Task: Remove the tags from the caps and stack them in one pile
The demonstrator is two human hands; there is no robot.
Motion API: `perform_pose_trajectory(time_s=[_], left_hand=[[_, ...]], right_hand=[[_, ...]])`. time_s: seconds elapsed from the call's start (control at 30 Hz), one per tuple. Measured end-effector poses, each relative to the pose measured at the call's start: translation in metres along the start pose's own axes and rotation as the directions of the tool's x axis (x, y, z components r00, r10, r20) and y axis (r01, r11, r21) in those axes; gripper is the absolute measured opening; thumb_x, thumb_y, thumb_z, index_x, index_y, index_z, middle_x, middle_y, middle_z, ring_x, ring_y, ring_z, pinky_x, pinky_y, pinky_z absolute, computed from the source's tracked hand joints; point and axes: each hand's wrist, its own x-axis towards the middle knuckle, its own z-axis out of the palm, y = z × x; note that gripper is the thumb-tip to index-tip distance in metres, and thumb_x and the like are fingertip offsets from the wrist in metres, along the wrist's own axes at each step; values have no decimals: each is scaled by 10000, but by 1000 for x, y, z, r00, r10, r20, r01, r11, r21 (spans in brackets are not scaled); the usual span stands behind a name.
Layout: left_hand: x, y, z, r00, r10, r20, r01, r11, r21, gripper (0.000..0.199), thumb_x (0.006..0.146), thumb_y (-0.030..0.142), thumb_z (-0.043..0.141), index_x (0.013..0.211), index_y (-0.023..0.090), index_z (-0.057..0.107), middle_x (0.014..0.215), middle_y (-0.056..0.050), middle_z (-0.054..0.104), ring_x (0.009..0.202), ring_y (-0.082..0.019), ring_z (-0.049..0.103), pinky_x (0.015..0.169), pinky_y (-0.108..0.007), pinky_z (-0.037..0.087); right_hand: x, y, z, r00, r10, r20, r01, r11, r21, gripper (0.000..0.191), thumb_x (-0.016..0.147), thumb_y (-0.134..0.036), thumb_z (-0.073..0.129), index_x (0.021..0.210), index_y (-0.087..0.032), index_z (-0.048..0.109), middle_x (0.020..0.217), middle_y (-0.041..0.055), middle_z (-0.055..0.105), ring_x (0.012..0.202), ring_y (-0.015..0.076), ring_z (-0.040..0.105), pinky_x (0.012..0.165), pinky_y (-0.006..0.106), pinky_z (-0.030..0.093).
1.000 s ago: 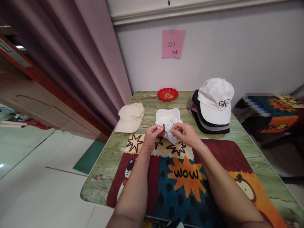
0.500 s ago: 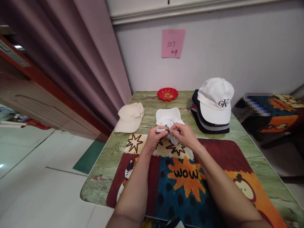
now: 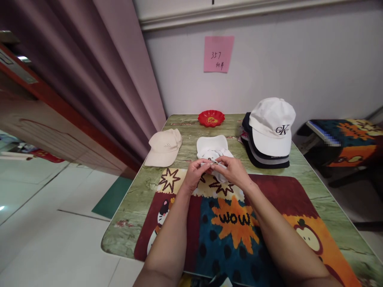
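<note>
A white cap [image 3: 212, 143] lies at the middle of the table, its brim toward the wall and its back edge under my hands. My left hand [image 3: 195, 173] pinches the cap's narrow white strap between thumb and fingers. Close against it, my right hand [image 3: 232, 171] pinches the same strap from the right, by a small brass-coloured piece. Both sets of fingertips nearly meet, so the strap's end and the small piece are partly hidden. Below the right fingers hangs a soft part of the cap over the mat.
A beige cap [image 3: 164, 148] lies at the left edge. On the right stands a stack of caps, a white one [image 3: 271, 125] on top. A red scalloped dish [image 3: 211, 118] sits at the back. A patterned mat [image 3: 191, 223] covers the table's front.
My right fingers have shifted slightly left and over the strap, so the brass-coloured piece shows less. The left hand has barely moved. The cap stays in place.
</note>
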Motion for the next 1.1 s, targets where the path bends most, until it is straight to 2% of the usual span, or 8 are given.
perform_pose_trajectory(time_s=[0.1,0.23,0.37,0.47,0.57,0.67,0.83,1.1], left_hand=[[-1,0,3,998,47,-47,-44,998,54,235,795,394,728,869,171,720,750,-26,682,679,-150,612,685,-269,493],[-1,3,4,952,248,-181,-185,934,306,221,764,292,739,962,198,708,876,-28,659,581,-101,485,586,-243,412],[0,4,2,937,348,19,-313,818,483,253,814,220,648,1056,214,720,1116,-82,656,781,-166,585,686,-271,457],[2,1,-1,937,324,130,-340,760,554,221,849,193,580,1030,201,706,1047,-77,654,895,-196,600,719,-279,473],[3,-3,-4,947,308,96,-304,754,583,169,875,214,573,992,188,692,998,-66,626,808,-162,583,643,-255,457],[3,-4,-6,947,316,58,-293,776,558,142,882,244,588,964,184,686,979,-63,615,786,-155,581,616,-248,457],[2,0,-8,957,269,110,-289,837,465,249,872,390,654,1018,193,698,992,-68,647,814,-173,612,633,-262,495],[1,-3,-5,996,69,62,-84,954,289,338,811,447,732,1011,178,691,897,-25,624,499,-73,528,435,-221,445]], right_hand=[[0,-1,0,999,-51,0,51,999,-11,321,864,-518,640,915,-226,764,724,23,711,667,184,599,632,267,354],[-1,-3,1,999,-51,-1,51,998,-36,309,866,-508,648,930,-235,777,763,28,737,678,188,609,641,269,347],[-2,-6,1,999,-42,10,43,998,-46,293,860,-502,661,934,-246,782,741,18,734,647,179,588,635,266,338],[-2,-5,1,1000,-25,18,26,998,-55,268,844,-474,680,935,-244,781,743,18,733,658,182,589,639,265,345],[-2,-5,-3,998,-36,46,37,999,-21,241,823,-420,699,967,-241,771,776,12,741,682,181,599,647,259,361],[-2,-5,-9,997,-47,60,46,999,15,207,836,-374,665,938,-223,763,777,14,739,678,174,593,649,258,368],[-3,-8,-14,999,-30,34,30,1000,1,230,852,-399,624,827,-203,742,662,5,681,603,157,531,613,262,340],[-3,-10,-13,998,-52,48,51,998,31,187,851,-350,622,831,-210,744,680,-18,688,575,131,500,596,253,331]])
